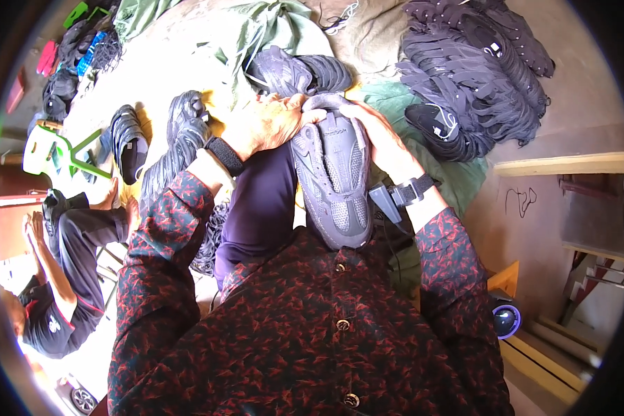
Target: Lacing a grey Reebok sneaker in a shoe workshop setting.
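Now grey shoe between fingers.

A single wide fisheye view looks steeply down from the person's head, over the patterned shirt front that fills the lower middle. It faces forward and downward, so both forearms enter from the lower edge and meet close beneath the lens at the left hand and right hand around a dark grey shoe. The floor further ahead lies toward the top, where a heap of dark shoe uppers bends along the rim. A seated co-worker appears small at the left edge. A black circular border cuts off the corners.
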Demonstrator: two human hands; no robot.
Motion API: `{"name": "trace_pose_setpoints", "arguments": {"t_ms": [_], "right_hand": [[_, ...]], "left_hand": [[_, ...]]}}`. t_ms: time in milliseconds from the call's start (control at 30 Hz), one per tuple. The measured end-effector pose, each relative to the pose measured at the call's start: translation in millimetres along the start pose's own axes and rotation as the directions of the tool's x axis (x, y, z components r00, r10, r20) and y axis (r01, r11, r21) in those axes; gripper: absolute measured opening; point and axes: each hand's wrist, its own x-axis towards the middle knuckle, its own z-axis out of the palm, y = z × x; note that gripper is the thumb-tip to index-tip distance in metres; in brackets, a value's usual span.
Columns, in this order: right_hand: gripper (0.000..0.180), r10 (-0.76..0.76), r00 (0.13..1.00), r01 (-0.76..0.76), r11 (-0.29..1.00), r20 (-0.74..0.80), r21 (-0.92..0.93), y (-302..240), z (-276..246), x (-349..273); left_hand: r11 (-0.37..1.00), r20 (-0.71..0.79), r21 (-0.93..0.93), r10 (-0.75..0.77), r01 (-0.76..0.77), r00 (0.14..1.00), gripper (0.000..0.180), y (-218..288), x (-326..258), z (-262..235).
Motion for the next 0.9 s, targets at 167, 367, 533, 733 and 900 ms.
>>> {"name": "trace_pose_setpoints", "arguments": {"t_ms": [167,367,533,733,900], "right_hand": [[0.041,0.117,0.99,-0.112,0.992,-0.083,0.063,6,-2,4],[0.048,0.071,0.983,-0.072,0.997,-0.172,0.0,2,4,-3],[0.069,-0.164,0.975,0.094,0.913,-0.148,-0.396,15,-16,-17],[0.067,-0.052,0.945,-0.081,0.92,-0.324,-0.383,5,-1,-28],[0.049,-0.26,0.935,0.021,0.721,-0.242,-0.693,0,0,-55]], "left_hand": [[0.947,-0.053,-0.321,0.004,-0.021,0.999,0.057,-6,5,20],[0.452,-0.043,-0.886,-0.301,0.103,0.953,0.06,-49,-15,49],[0.203,0.293,-0.879,-0.484,0.431,0.825,0.054,-115,-83,136],[0.252,0.507,-0.632,-0.581,0.733,0.637,0.025,-128,-184,240],[0.315,0.469,-0.578,-0.626,0.752,0.623,0.028,-118,-267,343]]}}
